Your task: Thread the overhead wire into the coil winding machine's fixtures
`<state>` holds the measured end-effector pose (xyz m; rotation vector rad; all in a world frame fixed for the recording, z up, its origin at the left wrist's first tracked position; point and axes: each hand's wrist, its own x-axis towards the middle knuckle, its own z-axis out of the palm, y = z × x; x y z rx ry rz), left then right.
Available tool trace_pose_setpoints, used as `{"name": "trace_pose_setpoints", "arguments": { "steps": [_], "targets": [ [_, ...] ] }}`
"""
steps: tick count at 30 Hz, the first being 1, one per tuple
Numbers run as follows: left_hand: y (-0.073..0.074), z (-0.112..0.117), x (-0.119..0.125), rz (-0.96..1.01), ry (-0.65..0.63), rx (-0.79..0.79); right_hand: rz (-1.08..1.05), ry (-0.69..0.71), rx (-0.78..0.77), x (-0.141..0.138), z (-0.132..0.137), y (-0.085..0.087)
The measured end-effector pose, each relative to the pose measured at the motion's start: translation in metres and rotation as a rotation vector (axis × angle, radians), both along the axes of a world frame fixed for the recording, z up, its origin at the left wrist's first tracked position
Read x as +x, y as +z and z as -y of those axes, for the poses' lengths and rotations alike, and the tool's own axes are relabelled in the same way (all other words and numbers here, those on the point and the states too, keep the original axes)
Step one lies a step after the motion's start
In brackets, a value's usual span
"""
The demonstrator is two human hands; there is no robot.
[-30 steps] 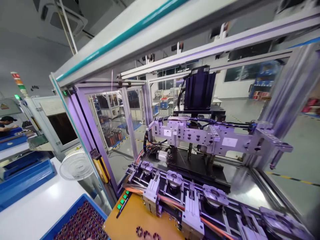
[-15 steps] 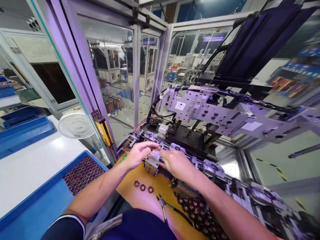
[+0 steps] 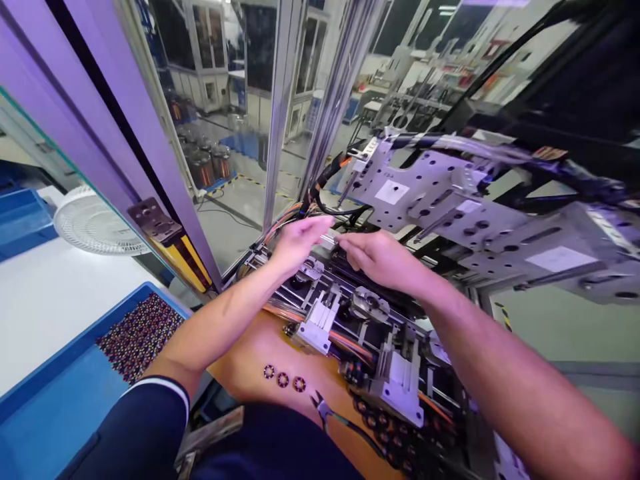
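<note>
Your left hand [image 3: 299,245] and right hand [image 3: 377,259] meet, fingertips near each other, over the machine's far-left end; I cannot tell whether either grips anything. The leftmost metal fixture [image 3: 312,269] sits just below your left. Three wound ring cores [image 3: 278,379] line the yellow worktop's [image 3: 250,353] near edge, cutting pliers [image 3: 325,412] beside them.
</note>
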<state>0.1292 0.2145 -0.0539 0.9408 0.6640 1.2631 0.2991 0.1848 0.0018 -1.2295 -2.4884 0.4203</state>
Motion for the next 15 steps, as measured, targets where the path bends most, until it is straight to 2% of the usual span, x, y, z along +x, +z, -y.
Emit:
{"name": "trace_pose_setpoints", "arguments": {
  "steps": [4,5,7,10,15],
  "targets": [
    [-0.014,-0.018,0.006,-0.152,0.029,0.264,0.049,-0.066,-0.045,-0.013,-0.028,-0.002],
    [-0.015,-0.023,0.007,-0.137,0.052,0.255,0.053,-0.096,-0.085,-0.015,-0.032,-0.004],
    [-0.014,-0.033,0.008,-0.068,0.065,0.127,0.026,-0.134,-0.142,-0.016,-0.038,-0.007],
    [-0.011,-0.044,0.011,0.042,0.068,-0.048,-0.02,-0.134,-0.149,-0.014,-0.045,-0.012],
    [-0.02,-0.048,0.024,0.026,0.03,-0.019,-0.027,-0.144,-0.166,-0.009,-0.055,-0.023]
  ]
}}
